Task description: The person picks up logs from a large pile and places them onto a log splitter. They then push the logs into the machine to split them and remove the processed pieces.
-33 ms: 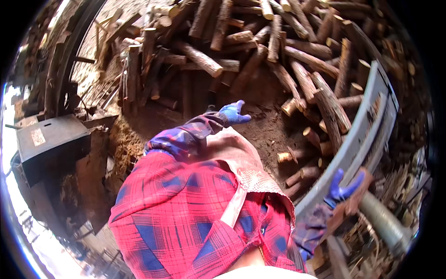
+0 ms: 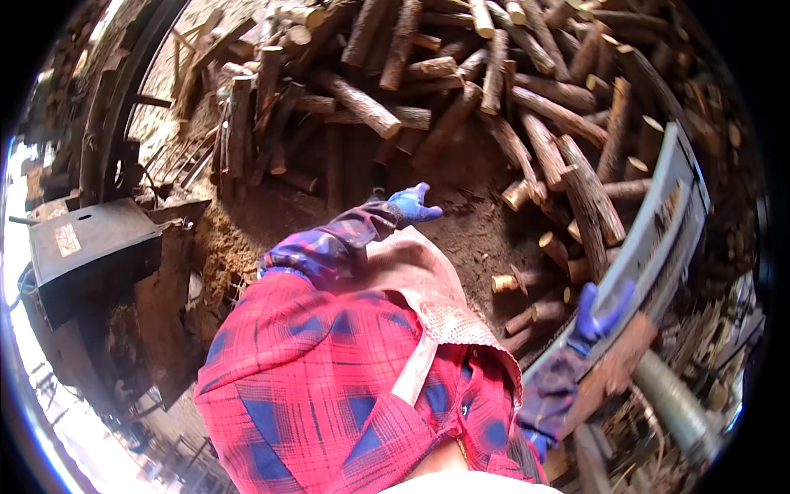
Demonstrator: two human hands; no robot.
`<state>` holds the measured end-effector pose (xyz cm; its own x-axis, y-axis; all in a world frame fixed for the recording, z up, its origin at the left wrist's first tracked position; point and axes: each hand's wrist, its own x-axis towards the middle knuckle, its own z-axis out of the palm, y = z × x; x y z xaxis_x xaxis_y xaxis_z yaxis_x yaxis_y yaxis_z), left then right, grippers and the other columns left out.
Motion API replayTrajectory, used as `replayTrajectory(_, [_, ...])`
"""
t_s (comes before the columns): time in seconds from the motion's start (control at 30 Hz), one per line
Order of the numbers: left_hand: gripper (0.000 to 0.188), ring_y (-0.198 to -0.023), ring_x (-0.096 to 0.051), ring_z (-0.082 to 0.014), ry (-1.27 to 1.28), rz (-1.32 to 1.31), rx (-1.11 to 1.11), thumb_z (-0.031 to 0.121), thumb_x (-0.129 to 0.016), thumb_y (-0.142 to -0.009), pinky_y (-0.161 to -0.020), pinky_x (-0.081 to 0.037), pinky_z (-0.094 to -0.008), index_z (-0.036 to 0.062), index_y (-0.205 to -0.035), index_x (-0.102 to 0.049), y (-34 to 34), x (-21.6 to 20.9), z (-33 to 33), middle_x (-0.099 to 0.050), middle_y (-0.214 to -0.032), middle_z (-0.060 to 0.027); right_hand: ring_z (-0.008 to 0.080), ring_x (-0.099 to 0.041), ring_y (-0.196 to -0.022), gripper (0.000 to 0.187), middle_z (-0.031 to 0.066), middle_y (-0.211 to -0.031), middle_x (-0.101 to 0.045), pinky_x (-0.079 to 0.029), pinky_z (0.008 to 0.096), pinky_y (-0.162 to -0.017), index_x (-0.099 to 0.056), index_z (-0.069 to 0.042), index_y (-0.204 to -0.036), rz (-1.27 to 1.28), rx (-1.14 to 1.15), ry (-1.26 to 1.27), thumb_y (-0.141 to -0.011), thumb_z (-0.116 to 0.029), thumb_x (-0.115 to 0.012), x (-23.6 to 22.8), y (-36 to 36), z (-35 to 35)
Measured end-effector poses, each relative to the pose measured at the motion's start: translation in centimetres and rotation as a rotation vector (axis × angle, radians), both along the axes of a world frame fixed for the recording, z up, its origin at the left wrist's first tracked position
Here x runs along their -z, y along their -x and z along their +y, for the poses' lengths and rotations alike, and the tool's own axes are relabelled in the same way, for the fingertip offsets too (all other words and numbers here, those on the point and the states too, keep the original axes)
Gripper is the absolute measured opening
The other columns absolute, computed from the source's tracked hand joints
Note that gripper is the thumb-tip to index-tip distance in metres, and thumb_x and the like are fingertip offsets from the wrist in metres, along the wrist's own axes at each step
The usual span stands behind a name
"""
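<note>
My left hand (image 2: pixel 417 204), in a blue glove, reaches out over the dirt floor with its fingers apart and nothing in them. To the right, my right hand (image 2: pixel 601 317), gloved in blue too, has thumb and fingers spread. It is above a long grey metal trough (image 2: pixel 638 247) and beside a reddish-brown log (image 2: pixel 615 366) that lies at the trough's near end. Whether the right palm touches the log cannot be told.
Many cut logs (image 2: pixel 362 103) are heaped ahead and to the right. A dark metal box (image 2: pixel 95 235) stands at the left. A thick grey pipe (image 2: pixel 671 403) lies at the lower right, near wood scraps. Bare dirt (image 2: pixel 469 226) lies ahead of me.
My right hand has shifted slightly up and left, and more of the reddish-brown log shows beside it. My left hand looks almost unchanged.
</note>
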<state>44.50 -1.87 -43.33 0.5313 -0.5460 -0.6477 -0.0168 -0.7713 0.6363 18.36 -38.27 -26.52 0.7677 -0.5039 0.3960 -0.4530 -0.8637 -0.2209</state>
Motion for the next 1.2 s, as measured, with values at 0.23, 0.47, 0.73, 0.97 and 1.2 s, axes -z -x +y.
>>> replayTrajectory(0.23, [0.079,-0.118,-0.055,-0.0276,0.187,0.288,-0.753,0.044,-0.071,-0.084,-0.103,-0.041,-0.0361,-0.0066,-0.137,-0.042,-7.1,12.2,12.9,-0.058,-0.126,-0.0189,0.0323,-0.035,-0.139,0.111,0.0216,-0.149,-0.037,-0.03,0.0374,-0.114,-0.027,-0.002,-0.149,0.805,-0.416,-0.844,-0.065,-0.042,-0.087,24.7,-33.1,17.6])
replayTrajectory(0.47, [0.057,-0.103,-0.057,-0.0192,-0.027,0.416,-1.535,0.03,-0.072,-0.086,-0.091,-0.046,-0.0312,-0.0003,-0.129,-0.051,-1.2,24.0,30.5,-0.061,-0.112,-0.0099,0.0352,-0.031,-0.141,0.132,0.0197,-0.152,-0.031,-0.029,0.0401,-0.114,-0.014,-0.006,-0.153,1.121,-0.499,-0.75,-0.054,-0.053,-0.088,48.5,-57.8,30.8])
replayTrajectory(0.73, [0.026,-0.061,-0.045,-0.0095,-0.256,0.694,-1.754,0.027,-0.066,-0.089,-0.055,-0.04,-0.0272,0.0082,-0.107,-0.068,0.5,23.7,31.5,-0.059,-0.077,-0.0016,0.0407,-0.042,-0.132,0.142,0.0252,-0.144,-0.04,-0.038,0.0448,-0.109,-0.013,-0.014,-0.154,1.174,-0.59,-0.898,-0.042,-0.056,-0.09,63.4,-68.8,36.2])
replayTrajectory(0.97, [0.07,-0.123,-0.052,-0.0272,-0.12,0.065,-1.218,0.041,-0.068,-0.086,-0.101,-0.043,-0.0365,0.0023,-0.138,-0.042,-13.7,20.4,27.7,-0.052,-0.134,-0.0154,0.0213,-0.054,-0.108,0.104,0.0123,-0.123,-0.057,-0.046,0.0358,-0.096,-0.032,0.003,-0.142,1.028,-0.537,-1.493,-0.062,-0.026,-0.09,50.7,-64.4,37.1])
replayTrajectory(1.2, [0.083,-0.128,-0.048,-0.036,0.327,-0.804,0.187,0.033,-0.074,-0.066,-0.109,-0.036,-0.0492,0.0028,-0.138,-0.045,-28.1,11.0,14.5,-0.048,-0.138,-0.021,0.0184,-0.059,-0.109,0.055,0.0078,-0.122,-0.06,-0.047,0.0365,-0.097,-0.045,0.0,-0.136,1.256,-0.145,-2.401,-0.09,-0.023,-0.064,26.0,-52.3,25.0])
